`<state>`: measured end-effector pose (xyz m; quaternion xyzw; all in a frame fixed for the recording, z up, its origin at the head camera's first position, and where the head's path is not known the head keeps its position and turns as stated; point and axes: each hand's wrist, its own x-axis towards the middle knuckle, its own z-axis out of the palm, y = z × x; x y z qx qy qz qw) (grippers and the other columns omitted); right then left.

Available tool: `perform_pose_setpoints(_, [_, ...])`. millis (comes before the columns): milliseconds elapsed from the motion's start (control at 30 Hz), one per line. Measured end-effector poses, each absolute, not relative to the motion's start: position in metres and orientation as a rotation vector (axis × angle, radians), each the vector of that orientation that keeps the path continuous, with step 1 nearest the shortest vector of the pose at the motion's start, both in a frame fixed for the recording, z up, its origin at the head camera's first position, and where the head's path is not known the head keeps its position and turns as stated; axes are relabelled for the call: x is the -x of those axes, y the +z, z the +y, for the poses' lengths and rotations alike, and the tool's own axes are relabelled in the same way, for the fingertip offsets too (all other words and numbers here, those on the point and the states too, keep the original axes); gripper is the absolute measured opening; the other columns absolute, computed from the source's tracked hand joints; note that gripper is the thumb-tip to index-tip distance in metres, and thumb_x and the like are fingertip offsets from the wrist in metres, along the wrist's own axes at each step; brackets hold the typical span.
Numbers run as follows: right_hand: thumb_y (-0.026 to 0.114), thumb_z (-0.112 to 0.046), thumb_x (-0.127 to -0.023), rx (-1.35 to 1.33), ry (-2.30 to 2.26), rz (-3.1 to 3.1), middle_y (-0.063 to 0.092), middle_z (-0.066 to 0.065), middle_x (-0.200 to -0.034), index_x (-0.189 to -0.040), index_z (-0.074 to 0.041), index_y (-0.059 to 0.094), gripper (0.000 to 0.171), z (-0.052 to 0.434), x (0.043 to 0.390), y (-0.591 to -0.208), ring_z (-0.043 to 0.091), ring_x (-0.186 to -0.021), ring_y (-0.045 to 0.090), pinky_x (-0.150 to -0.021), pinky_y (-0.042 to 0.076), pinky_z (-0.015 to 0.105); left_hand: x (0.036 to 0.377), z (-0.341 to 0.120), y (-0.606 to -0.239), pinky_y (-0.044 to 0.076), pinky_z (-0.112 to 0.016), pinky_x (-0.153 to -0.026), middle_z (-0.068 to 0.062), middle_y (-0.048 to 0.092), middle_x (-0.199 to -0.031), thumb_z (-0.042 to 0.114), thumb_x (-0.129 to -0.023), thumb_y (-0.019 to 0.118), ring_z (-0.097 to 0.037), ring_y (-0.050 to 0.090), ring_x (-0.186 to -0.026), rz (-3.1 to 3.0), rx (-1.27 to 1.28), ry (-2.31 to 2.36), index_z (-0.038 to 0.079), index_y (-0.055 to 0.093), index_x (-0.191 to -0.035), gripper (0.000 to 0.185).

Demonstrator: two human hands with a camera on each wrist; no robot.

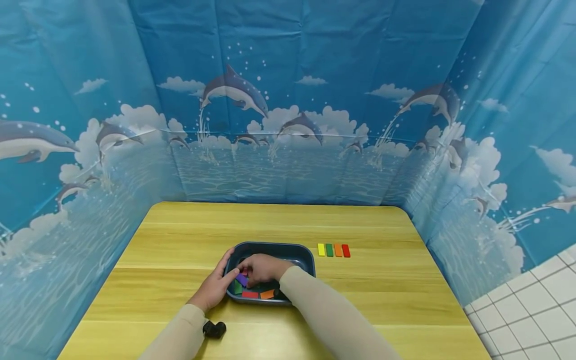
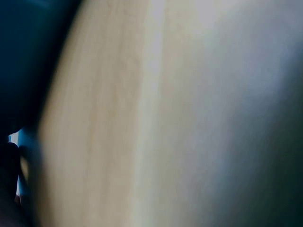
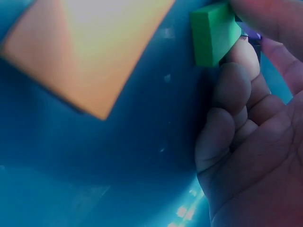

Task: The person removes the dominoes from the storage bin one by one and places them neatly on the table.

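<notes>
A dark blue tray [image 1: 281, 245] with rounded corners sits on the table, with small coloured blocks inside. At its left rim is my left hand [image 1: 215, 287], fingers along the outside wall and thumb reaching over the inside, close to a purple block [image 1: 241, 279]. My right hand [image 1: 266, 267] reaches down into the tray. Its thumb and fingertips pinch a green block [image 3: 215, 35] in the right wrist view. Nearer the camera there, an orange block [image 3: 90, 52] shows large. Along the tray's near side lie a red block [image 1: 250, 295] and another orange block [image 1: 267, 294].
Right of the tray, yellow [image 1: 321, 250], green [image 1: 329, 250], orange [image 1: 338, 250] and red [image 1: 346, 250] blocks stand in a row on the wooden table [image 1: 378, 290]. A black strapped device [image 1: 214, 329] is at my left wrist. Dolphin-print curtains [image 1: 279, 170] enclose the table's back and sides.
</notes>
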<state>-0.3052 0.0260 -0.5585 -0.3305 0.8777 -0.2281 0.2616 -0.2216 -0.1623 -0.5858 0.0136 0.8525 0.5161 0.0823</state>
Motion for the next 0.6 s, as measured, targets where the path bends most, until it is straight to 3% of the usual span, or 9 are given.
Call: perform_pose_setpoints(600, [0.085, -0.014, -0.088, 0.849, -0.648, 2.356, 0.063, -0.007, -0.093, -0.129, -0.022, 0.073, 0.043, 0.0267, 0.3006, -0.5543, 0.009, -0.077, 0.055, -0.067, 0.046, 0.02, 0.2232, -0.1631, -0.5918, 0.021, -0.075, -0.122, -0.015, 0.023, -0.175, 0.054, -0.108, 0.051, -0.048, 0.026, -0.158, 2.553, -0.051, 1.554, 0.042, 0.019, -0.168, 0.068])
